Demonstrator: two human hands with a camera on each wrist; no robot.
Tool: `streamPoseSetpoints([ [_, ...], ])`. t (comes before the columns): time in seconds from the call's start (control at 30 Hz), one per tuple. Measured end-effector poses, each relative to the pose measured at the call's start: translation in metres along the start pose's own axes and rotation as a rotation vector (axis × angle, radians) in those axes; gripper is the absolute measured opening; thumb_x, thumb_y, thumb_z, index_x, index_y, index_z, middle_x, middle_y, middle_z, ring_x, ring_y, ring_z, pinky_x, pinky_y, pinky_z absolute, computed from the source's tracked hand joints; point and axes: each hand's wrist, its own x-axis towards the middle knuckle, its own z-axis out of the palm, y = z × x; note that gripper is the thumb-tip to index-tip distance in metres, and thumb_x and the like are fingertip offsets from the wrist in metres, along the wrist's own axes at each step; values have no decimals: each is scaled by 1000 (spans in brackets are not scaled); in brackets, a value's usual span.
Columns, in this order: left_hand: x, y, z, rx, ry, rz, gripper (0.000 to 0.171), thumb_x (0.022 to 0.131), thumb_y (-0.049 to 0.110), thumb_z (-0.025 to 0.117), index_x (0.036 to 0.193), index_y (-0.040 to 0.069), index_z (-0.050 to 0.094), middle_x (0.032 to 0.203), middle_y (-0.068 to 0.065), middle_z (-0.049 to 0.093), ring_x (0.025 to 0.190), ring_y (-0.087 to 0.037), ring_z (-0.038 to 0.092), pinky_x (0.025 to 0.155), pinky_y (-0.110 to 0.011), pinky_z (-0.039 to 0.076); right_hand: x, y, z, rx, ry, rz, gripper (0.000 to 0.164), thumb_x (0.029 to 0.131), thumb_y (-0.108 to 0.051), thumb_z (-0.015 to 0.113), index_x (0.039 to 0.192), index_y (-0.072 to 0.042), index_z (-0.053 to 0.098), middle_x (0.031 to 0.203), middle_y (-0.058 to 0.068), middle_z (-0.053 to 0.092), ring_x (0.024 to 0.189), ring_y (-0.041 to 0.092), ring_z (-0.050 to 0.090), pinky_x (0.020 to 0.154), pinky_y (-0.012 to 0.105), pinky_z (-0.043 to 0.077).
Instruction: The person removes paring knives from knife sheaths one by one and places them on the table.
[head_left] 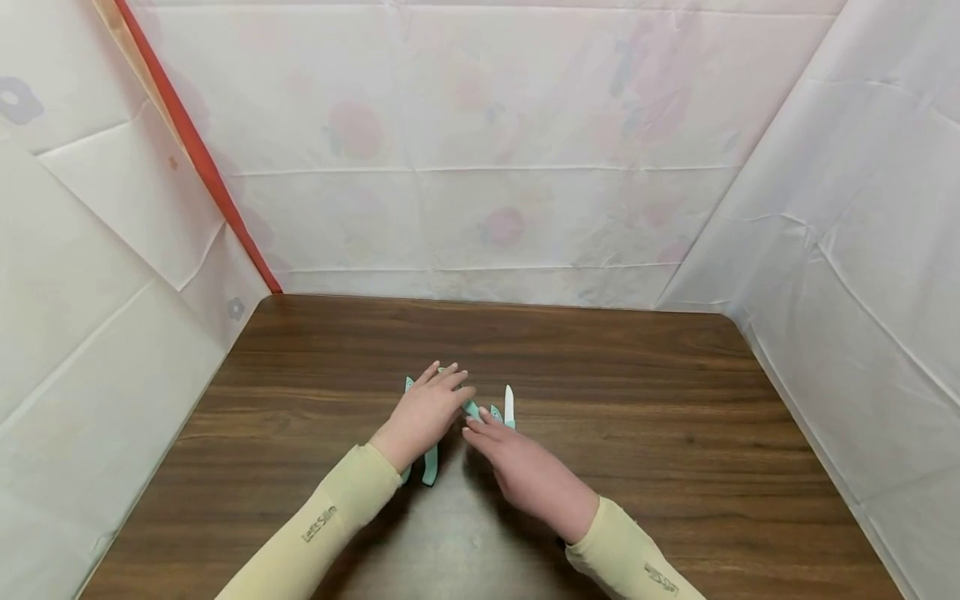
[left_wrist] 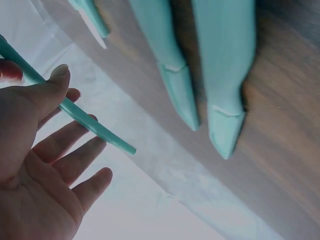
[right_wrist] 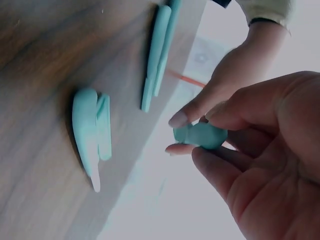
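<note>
Between both hands, raised over the table, is a mint-green knife in a matching cover [left_wrist: 102,131]. My left hand [head_left: 426,412] pinches its covered part between thumb and fingers, the other fingers spread. My right hand [head_left: 528,471] grips the rounded handle [right_wrist: 210,136] with thumb and fingertips. Both hands' fingertips are close together along it. Beyond the right fingertips lies a small knife with a bare white blade [head_left: 509,404], a mint-green cover [right_wrist: 104,130] alongside it. Under and beside my left hand lie two more mint-green covered knives [left_wrist: 225,50], side by side and partly hidden in the head view.
The dark wood-grain table [head_left: 637,375] carries all the knives near its middle. White patterned sheets [head_left: 465,167] hang along its back and sides, and a red strip [head_left: 202,158] runs down the back left corner.
</note>
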Motion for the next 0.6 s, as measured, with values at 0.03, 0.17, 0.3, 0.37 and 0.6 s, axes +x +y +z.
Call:
streamPoseSetpoints([
  [0.03,0,1,-2,-7,12,4,29,78,17,68,106,17,61,121,-7,52,120,-24,40,103,-41,21,-2,1,-2,8,11,-10,46,79,7,55,124,-4,49,130,10,44,125,25,33,98,33,32],
  [0.17,1,5,-8,-39,45,18,31,76,15,70,106,17,62,118,-6,54,120,-23,40,105,-39,17,-9,4,-8,37,17,-26,52,74,11,60,122,-5,50,133,8,41,126,24,30,97,31,33],
  [0.3,1,9,-12,-48,72,36,31,76,16,70,106,17,63,114,-5,56,119,-23,41,105,-39,17,-16,6,-12,60,19,-33,58,69,13,62,122,-6,50,137,7,36,128,23,27,96,30,34],
  [0.37,0,10,-14,-50,91,43,30,75,15,70,105,17,63,111,-4,57,118,-24,42,105,-39,17,-19,7,-14,65,33,-42,58,69,14,61,123,-6,50,138,8,33,128,23,27,96,30,35],
  [0.6,-2,14,-23,-93,178,41,27,74,16,72,100,16,65,100,-1,57,107,-21,48,106,-36,13,-24,10,-20,72,76,-76,66,63,20,59,122,-8,51,142,9,26,129,21,26,91,27,39],
])
